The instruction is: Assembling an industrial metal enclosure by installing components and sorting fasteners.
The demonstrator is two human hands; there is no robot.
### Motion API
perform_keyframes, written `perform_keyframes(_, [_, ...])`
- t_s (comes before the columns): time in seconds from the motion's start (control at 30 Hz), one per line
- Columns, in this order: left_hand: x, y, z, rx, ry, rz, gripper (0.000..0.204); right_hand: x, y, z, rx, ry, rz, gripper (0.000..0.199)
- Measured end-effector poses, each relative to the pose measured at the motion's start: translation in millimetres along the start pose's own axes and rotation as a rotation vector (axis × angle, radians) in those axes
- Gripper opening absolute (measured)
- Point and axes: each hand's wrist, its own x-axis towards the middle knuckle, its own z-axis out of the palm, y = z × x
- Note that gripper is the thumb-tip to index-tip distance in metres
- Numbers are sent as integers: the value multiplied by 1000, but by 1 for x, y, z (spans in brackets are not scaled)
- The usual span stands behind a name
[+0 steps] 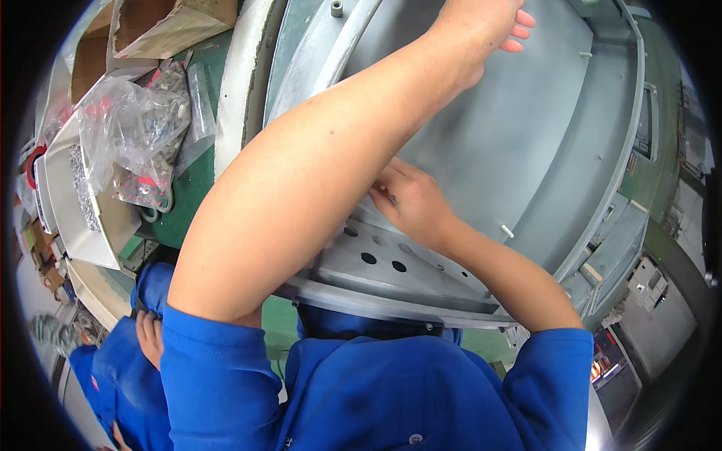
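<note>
In front of me lies a large grey metal housing, its inner wall rising on the right. My left arm crosses it, and my left hand is at the far side, partly cut off by the upper edge. Its visible fingers are curled; what they may hold is out of view. Below that forearm, my right hand is inside the housing near the perforated panel. Its thumb and fingers are pinched together around something too small to make out. The left forearm hides part of the housing.
Left of the housing, a plastic bag of small parts lies beside a white bin and an open cardboard box. A co-worker in blue is close at my lower left. White pegs stick out inside the housing.
</note>
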Motion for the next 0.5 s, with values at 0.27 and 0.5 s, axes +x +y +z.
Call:
perform_keyframes(0.27, [3,1,-2,27,7,-2,32,20,-6,7,-63,131,-91,11])
perform_keyframes(0.5, [3,0,-7,-24,-1,6,32,24,-13,6,-77,115,-124,14])
